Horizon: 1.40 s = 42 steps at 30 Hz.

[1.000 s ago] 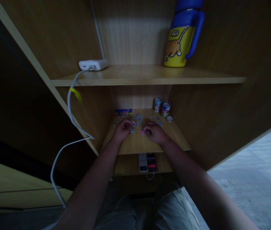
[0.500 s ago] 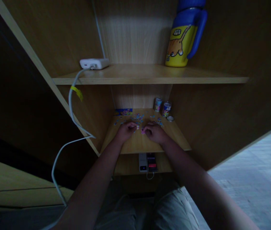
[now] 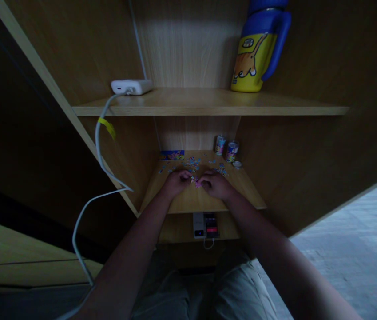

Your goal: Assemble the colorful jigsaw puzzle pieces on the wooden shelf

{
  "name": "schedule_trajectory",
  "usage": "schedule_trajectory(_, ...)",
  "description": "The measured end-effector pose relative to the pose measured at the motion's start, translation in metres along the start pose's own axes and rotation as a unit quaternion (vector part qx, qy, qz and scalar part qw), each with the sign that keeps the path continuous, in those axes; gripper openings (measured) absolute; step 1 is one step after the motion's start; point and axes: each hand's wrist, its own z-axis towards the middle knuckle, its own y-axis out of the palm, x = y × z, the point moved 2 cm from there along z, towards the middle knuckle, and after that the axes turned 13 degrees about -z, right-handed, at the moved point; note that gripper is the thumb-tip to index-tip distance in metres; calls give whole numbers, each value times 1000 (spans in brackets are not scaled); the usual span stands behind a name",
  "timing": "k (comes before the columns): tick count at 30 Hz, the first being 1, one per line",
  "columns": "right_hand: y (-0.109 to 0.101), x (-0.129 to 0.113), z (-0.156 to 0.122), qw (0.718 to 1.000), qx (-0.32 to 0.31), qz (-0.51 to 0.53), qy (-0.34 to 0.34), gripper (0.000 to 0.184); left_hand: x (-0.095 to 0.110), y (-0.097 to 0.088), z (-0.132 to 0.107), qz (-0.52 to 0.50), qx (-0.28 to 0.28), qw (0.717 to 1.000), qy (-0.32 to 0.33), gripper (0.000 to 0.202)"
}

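Observation:
Small coloured puzzle pieces (image 3: 191, 165) lie scattered on a low wooden shelf (image 3: 188, 202). My left hand (image 3: 176, 182) and my right hand (image 3: 215, 183) rest on the shelf, fingertips almost meeting. Both hands have curled fingers pinched on a small pink puzzle piece (image 3: 196, 181) between them. A puzzle picture card (image 3: 172, 155) leans at the back left of the shelf.
Two small printed tins (image 3: 226, 148) and a round lid (image 3: 237, 165) stand at the shelf's back right. On the upper shelf (image 3: 204, 106) sit a white charger (image 3: 131, 86) with a trailing cable (image 3: 97, 146) and a yellow-blue jug (image 3: 257, 49). A small device (image 3: 205, 225) lies below.
My left hand has moved right from the scattered pieces to meet my right hand at the pink piece. The view has shifted slightly.

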Motion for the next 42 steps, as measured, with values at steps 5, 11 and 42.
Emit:
schedule_trajectory(5,1,1,0,1000,-11,4,8,30,0,2,1,7,-26,1000,11,28)
schedule_trajectory(11,2,2,0,1000,-3,1,0,27,3,4,1,25,-35,999,29,30)
schedule_trajectory(42,3,0,0,1000,-8,8,3,28,37,9,-1,159,-29,983,85,13)
